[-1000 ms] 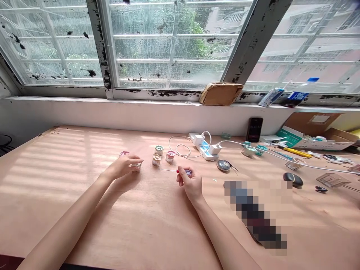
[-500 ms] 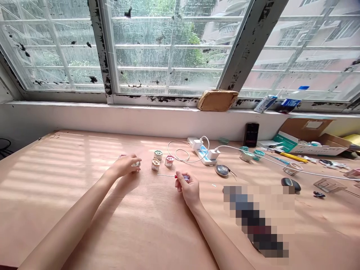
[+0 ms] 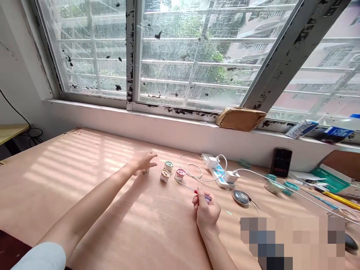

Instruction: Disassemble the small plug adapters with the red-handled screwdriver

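My right hand (image 3: 207, 210) is closed around the handle of a screwdriver (image 3: 208, 198), and its thin metal shaft points up and left toward the small boxes. My left hand (image 3: 144, 162) has its thumb and fingers spread apart. Partly hidden beneath it is a small box (image 3: 145, 170); whether the hand touches it I cannot tell. Just right of that hand stand three small hexagonal boxes: one with a green top (image 3: 168, 166), one with a tan top (image 3: 164, 176) and one with a pink top (image 3: 180, 174).
Behind the boxes, a white power strip (image 3: 222, 180) carries plugs and a looping white cable (image 3: 194, 179). A round grey device (image 3: 241, 197) lies right of it. Farther right are teal cups (image 3: 291, 187), an upright phone (image 3: 281, 162) and a yellow tool (image 3: 341, 200).
The view has swung left. My left hand's fingers, earlier curled by a small box, are now spread above one. The screwdriver stays in my right hand, its tip now near the pink-topped box.
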`<control>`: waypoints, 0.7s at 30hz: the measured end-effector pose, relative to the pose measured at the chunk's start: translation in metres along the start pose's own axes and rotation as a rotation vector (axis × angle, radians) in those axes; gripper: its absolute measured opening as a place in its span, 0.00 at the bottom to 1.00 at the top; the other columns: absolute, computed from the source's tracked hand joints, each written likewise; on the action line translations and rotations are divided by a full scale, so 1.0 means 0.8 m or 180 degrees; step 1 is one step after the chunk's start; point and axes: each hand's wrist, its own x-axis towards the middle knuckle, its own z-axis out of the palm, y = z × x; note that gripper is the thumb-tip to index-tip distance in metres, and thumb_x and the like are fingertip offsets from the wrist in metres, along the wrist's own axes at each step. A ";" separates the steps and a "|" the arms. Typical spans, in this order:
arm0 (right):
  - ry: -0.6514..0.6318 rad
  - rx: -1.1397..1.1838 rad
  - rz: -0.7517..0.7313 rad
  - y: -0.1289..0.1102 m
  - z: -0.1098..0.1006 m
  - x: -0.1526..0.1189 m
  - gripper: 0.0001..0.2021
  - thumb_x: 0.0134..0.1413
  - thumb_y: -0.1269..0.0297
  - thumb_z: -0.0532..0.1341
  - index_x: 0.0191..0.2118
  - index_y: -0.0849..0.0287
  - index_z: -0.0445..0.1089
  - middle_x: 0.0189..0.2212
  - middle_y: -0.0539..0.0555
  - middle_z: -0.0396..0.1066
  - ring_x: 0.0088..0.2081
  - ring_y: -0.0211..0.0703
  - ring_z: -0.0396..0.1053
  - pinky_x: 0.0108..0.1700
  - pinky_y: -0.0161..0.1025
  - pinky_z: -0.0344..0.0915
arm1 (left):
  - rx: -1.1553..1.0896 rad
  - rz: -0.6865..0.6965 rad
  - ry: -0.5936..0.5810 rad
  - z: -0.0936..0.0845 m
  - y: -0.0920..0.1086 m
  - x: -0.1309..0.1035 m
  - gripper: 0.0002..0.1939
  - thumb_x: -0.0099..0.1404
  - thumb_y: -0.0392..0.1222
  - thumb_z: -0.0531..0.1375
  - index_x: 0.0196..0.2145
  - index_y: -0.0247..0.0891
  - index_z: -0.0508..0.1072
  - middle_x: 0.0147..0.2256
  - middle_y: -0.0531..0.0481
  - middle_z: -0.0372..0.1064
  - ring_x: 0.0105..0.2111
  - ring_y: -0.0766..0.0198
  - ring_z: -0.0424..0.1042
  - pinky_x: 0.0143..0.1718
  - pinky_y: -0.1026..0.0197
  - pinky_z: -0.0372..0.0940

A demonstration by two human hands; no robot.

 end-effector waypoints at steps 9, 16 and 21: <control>0.0336 0.0335 0.0220 0.002 -0.002 0.006 0.24 0.45 0.44 0.72 0.29 0.59 0.65 0.14 0.45 0.65 0.13 0.30 0.54 0.11 0.28 0.48 | -0.0299 0.0506 -0.0232 0.021 0.044 0.063 0.23 0.67 0.45 0.63 0.59 0.45 0.71 0.56 0.48 0.74 0.54 0.55 0.73 0.51 0.61 0.66; 0.0216 0.0332 0.0335 0.003 -0.003 0.006 0.24 0.44 0.45 0.72 0.30 0.60 0.66 0.14 0.45 0.65 0.12 0.29 0.53 0.11 0.28 0.48 | -0.0531 0.0618 -0.0402 0.030 0.056 0.097 0.16 0.56 0.35 0.70 0.44 0.41 0.81 0.41 0.48 0.80 0.39 0.58 0.77 0.38 0.65 0.68; 0.0093 0.0292 0.0295 0.004 -0.002 0.005 0.23 0.45 0.45 0.72 0.30 0.60 0.67 0.15 0.45 0.65 0.13 0.30 0.53 0.12 0.28 0.48 | -0.0886 0.0545 0.0307 -0.009 0.040 0.058 0.17 0.68 0.38 0.60 0.54 0.40 0.75 0.49 0.45 0.75 0.49 0.59 0.74 0.52 0.60 0.67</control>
